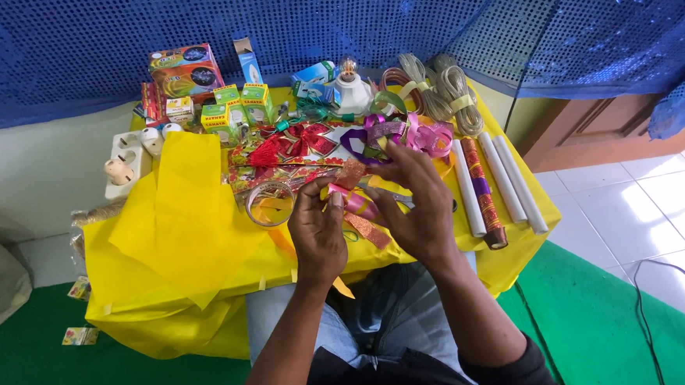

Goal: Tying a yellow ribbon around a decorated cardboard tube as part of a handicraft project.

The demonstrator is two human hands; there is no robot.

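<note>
Just above the near table (510,262) edge, the left hand (318,234) and right hand (415,204) both pinch a pink ribbon (356,203), which looks light, limp and slippery, best gripped at its folds. Beyond it lie a tape roll (269,202), finished bows (402,135), paper rolls (506,180), small boxes (233,108) and a lit bulb (348,67), crowding the hands.

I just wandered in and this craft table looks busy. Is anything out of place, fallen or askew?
Yes: two small printed packets lie on the green floor, left of the yellow-covered table. The yellow paper sheet droops crumpled over the front edge. Both hands hold a pink and gold ribbon.
</note>
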